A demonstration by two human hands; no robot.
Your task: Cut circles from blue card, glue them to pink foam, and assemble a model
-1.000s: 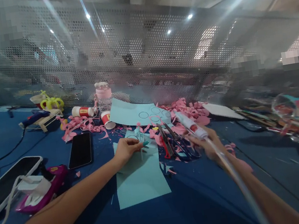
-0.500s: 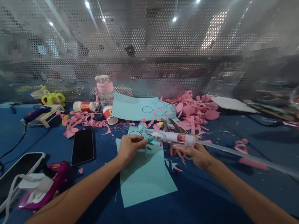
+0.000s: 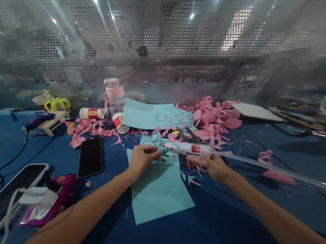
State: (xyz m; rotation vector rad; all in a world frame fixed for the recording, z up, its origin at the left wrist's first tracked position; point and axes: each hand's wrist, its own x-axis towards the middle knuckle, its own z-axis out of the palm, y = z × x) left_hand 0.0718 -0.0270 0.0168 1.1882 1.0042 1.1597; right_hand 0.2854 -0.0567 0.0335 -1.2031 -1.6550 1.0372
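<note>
- Black phone (image 3: 89,157) flat on blue table (image 3: 199,231), screen up, left of centre.
- Tablet w/ white edge (image 3: 7,196) at far left; white cable lying across it.
- Magenta toy-like gadget (image 3: 50,199) just beside tablet, partly under white piece.
- Pink paper scraps (image 3: 212,118) heaped at back centre-right; more strips (image 3: 86,130) back left.
- Pink-lidded clear jar (image 3: 115,96) upright nr mesh wall.
- Red-white tube (image 3: 92,114) lying on side, left of jar.
- Paper cup (image 3: 118,123) tipped over below jar.
- Teal sheet w/ drawn circles (image 3: 153,117) behind, flat.
- Scissors (image 3: 188,134) among scraps, partly hidden.
- Perforated metal screen (image 3: 151,49) across back.
</note>
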